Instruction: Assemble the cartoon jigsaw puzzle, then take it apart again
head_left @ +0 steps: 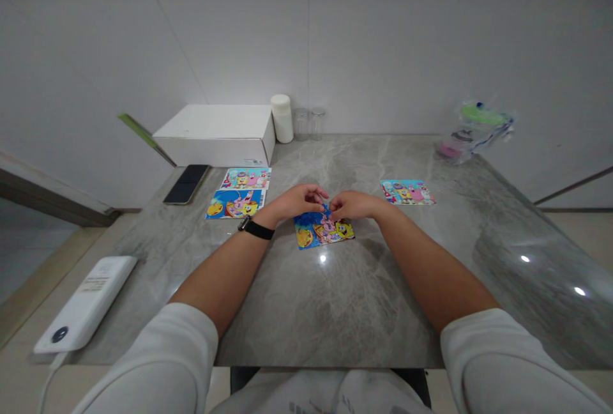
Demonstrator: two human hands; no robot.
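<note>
A blue cartoon picture card (325, 232), with yellow and pink figures, lies on the table in front of me. My left hand (306, 199) is over its upper left edge, thumb and fingers slightly curled with a gap between them. At the card's top edge, my right hand (348, 205) has its fingertips pressed together; whatever they pinch is too small or hidden to make out. Both hands partly cover the card's upper part. Left of them lies a sheet with two cartoon pictures (238, 204), the lower one matching this card. Another cartoon card (408, 192) lies to the right.
A white box (215, 125), a white bottle (282, 120) and two clear glass jars (309, 125) stand along the back of the grey table (325, 312). A phone (186, 184) and a white power bank (86, 304) are left. A plastic bag (474, 133) sits back right.
</note>
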